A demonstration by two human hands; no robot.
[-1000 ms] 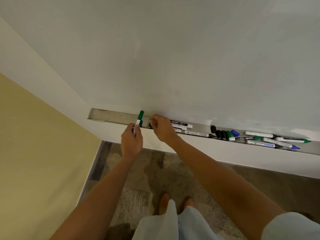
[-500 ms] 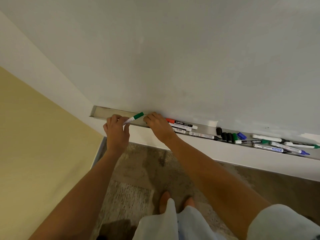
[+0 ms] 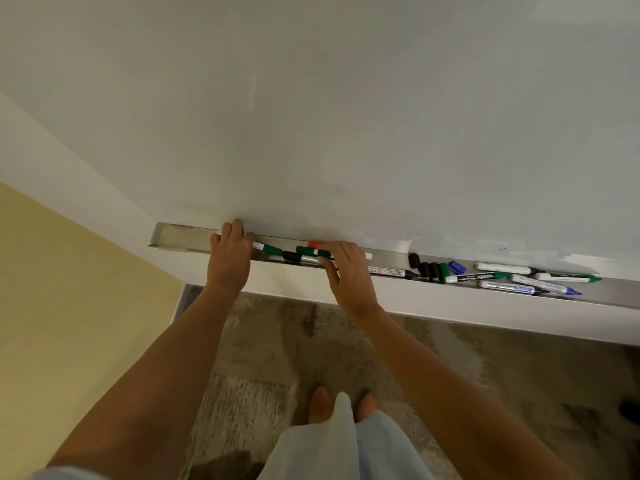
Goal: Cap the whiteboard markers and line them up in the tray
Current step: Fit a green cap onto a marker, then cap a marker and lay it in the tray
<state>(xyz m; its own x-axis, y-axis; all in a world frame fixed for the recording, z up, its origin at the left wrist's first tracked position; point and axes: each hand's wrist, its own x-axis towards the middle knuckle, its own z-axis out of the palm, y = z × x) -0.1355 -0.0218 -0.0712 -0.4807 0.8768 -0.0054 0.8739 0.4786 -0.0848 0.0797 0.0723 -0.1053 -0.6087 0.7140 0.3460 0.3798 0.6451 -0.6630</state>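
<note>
- The left hand lies palm-down over the left part of the tray, fingers laid loosely together on the white barrel of a green-capped marker. It seems to be settling the marker flat along the channel rather than pinching it — whether any finger curls under the barrel I cannot tell.
- The right hand reaches in just beside it, fingers spread and resting on a small cluster: a second green-capped marker, a red cap behind it against the board, and a black-capped one at the front edge. My reading is that the spread fingers are there to nudge several barrels parallel at once; nothing is lifted.
- The tray is a long, shallow metal channel under the whiteboard, dull and brushed, with a low front lip — enough to stop round barrels from rolling off.
- Farther right, well apart from the hands, loose black caps and a blue cap lie together, then a criss-crossed heap of uncapped markers, tips bare in green and blue. These appear to be the work not yet done.
- The markers are smooth white plastic cylinders with glossy coloured caps — slippery, and likely to roll under a light push.
</note>
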